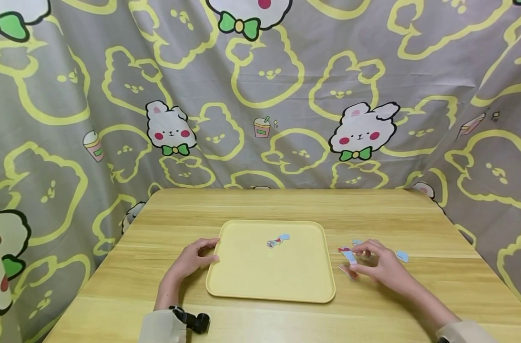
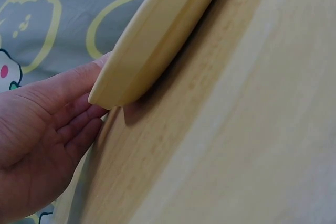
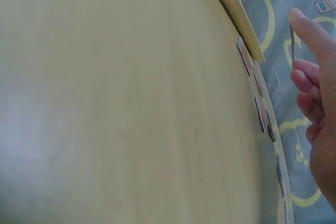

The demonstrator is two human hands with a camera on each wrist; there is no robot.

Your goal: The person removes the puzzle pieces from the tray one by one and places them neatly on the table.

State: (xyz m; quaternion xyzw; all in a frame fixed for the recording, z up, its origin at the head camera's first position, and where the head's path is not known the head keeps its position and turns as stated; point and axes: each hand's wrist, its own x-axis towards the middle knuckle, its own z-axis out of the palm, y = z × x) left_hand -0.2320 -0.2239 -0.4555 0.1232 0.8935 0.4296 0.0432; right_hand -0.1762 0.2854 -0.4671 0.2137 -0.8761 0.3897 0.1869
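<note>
A yellow tray (image 1: 269, 281) lies on the wooden table. My left hand (image 1: 190, 261) holds its left rim, fingers and thumb at the edge, as the left wrist view shows at the tray's corner (image 2: 142, 59). To the right of the tray, my right hand (image 1: 382, 267) pinches a small flat puzzle piece (image 1: 349, 256), light blue with red, between thumb and fingertips. The right wrist view catches that piece edge-on (image 3: 292, 43), above the table. On the tray, toward the back, lie puzzle pieces (image 1: 282, 237) in blue and red that touch each other.
Below the right hand a reddish-brown puzzle piece (image 1: 348, 272) lies beside the tray. Another light blue piece (image 1: 402, 256) is farther right, and one (image 1: 357, 243) sits partly behind the fingers. A patterned grey curtain (image 1: 260, 95) surrounds the table (image 1: 187, 205).
</note>
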